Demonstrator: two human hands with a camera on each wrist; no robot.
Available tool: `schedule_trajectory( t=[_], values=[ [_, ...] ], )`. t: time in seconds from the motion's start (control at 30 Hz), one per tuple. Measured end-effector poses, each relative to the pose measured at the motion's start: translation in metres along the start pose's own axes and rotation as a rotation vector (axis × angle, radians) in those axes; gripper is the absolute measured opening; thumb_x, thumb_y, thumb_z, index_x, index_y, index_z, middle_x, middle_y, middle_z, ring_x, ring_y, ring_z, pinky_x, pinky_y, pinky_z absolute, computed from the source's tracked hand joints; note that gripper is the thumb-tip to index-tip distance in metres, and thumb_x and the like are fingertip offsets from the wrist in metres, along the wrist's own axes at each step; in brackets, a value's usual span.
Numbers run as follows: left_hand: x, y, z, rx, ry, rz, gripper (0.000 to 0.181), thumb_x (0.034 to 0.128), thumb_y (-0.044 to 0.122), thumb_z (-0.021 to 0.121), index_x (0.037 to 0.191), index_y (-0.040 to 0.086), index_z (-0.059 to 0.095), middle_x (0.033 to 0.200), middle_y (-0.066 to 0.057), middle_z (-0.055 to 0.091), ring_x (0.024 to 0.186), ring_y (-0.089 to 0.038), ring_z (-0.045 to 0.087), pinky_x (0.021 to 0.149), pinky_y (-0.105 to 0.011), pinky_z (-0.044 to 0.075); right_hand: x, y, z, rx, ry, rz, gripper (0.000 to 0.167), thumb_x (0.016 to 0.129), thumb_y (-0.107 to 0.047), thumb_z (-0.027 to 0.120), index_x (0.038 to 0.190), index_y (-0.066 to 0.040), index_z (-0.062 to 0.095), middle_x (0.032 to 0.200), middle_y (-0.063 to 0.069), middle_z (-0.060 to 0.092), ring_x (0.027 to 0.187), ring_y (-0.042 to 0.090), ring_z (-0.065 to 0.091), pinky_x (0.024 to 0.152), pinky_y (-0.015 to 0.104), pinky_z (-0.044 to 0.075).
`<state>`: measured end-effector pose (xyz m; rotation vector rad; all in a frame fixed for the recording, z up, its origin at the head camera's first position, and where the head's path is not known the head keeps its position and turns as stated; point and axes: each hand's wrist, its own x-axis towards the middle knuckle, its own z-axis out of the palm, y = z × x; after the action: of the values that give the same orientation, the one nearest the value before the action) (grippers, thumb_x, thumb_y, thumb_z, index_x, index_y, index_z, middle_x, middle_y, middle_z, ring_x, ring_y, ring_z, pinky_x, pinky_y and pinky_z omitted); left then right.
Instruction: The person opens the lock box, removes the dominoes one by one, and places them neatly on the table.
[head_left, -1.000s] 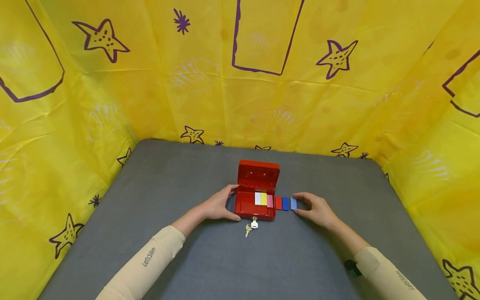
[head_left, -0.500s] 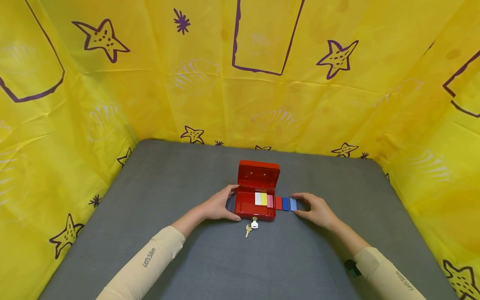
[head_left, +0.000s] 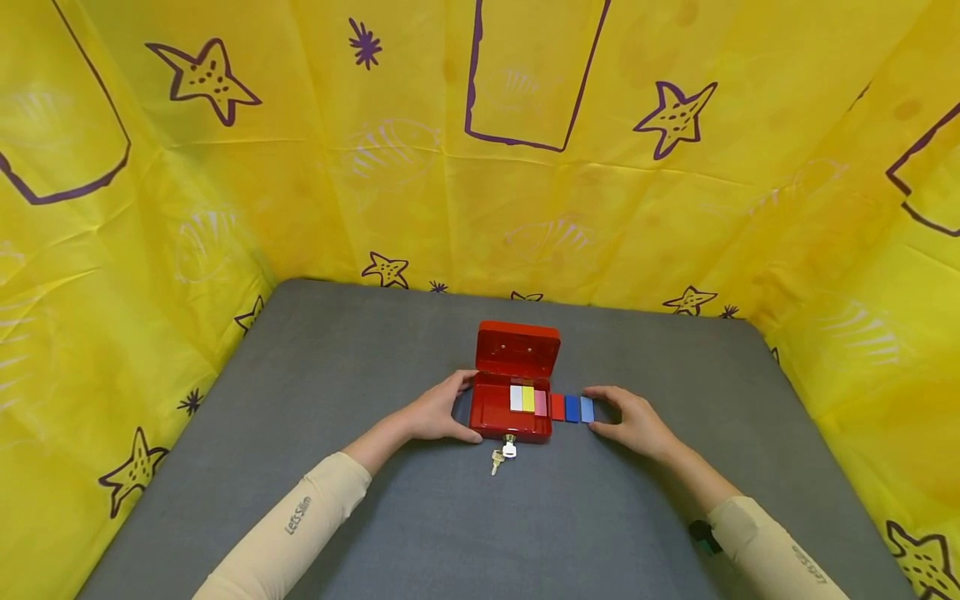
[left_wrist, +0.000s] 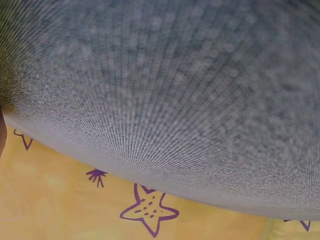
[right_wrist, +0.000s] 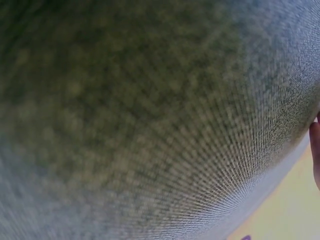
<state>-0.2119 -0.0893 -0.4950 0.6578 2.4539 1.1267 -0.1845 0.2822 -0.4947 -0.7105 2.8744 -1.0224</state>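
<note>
In the head view a red cash box (head_left: 491,408) stands with its lid (head_left: 517,350) raised. My left hand (head_left: 435,412) holds the box's left end, thumb at the front corner and fingers at the back. White (head_left: 516,398), yellow (head_left: 528,399) and pink (head_left: 540,403) blocks lie side by side in its right part. Just right of the box are a red block (head_left: 557,407) and a dark blue block (head_left: 572,408). At the row's right end, my right hand (head_left: 633,421) pinches a light blue block (head_left: 587,409) between thumb and fingers. Both wrist views show mostly tabletop.
One key (head_left: 509,448) sits in the lock at the box's front, and a second key (head_left: 497,461) hangs beside it. Everything rests on a grey cloth-covered table (head_left: 375,350). Yellow patterned curtains (head_left: 412,208) enclose the table's back and sides.
</note>
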Motion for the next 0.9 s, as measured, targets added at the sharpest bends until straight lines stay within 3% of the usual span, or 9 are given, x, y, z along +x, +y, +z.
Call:
schedule_trajectory(
  t=[0.4,0.53,0.9],
  values=[
    [0.000,-0.001,-0.001,-0.004,0.002,0.057,0.102,0.0690,0.033,0.089,0.147,0.007,0.029,0.145,-0.010,0.043,0.133,-0.026,0.042,0.110,-0.043,0.034,-0.001,-0.004,0.000,0.025,0.018,-0.004,0.054,0.081,-0.013,0.080,0.130,-0.004,0.059,0.127,0.009,0.062,0.117,0.028,0.057,0.098,0.050,0.045],
    [0.000,-0.002,-0.001,-0.003,0.000,0.049,0.102,0.0690,0.033,0.089,0.148,0.009,0.029,0.145,-0.008,0.043,0.133,-0.024,0.042,0.110,-0.042,0.034,0.000,-0.005,0.001,0.045,0.034,0.004,0.054,0.082,-0.014,0.079,0.130,-0.003,0.058,0.127,0.009,0.062,0.116,0.029,0.058,0.097,0.049,0.046],
    [-0.001,0.000,-0.002,-0.018,0.001,0.053,0.102,0.0691,0.033,0.089,0.147,0.008,0.029,0.145,-0.010,0.043,0.133,-0.026,0.042,0.110,-0.043,0.034,0.003,-0.013,0.002,0.260,0.045,0.177,0.052,0.086,-0.019,0.076,0.133,-0.006,0.057,0.129,0.010,0.061,0.121,0.029,0.057,0.100,0.046,0.044]
  ],
)
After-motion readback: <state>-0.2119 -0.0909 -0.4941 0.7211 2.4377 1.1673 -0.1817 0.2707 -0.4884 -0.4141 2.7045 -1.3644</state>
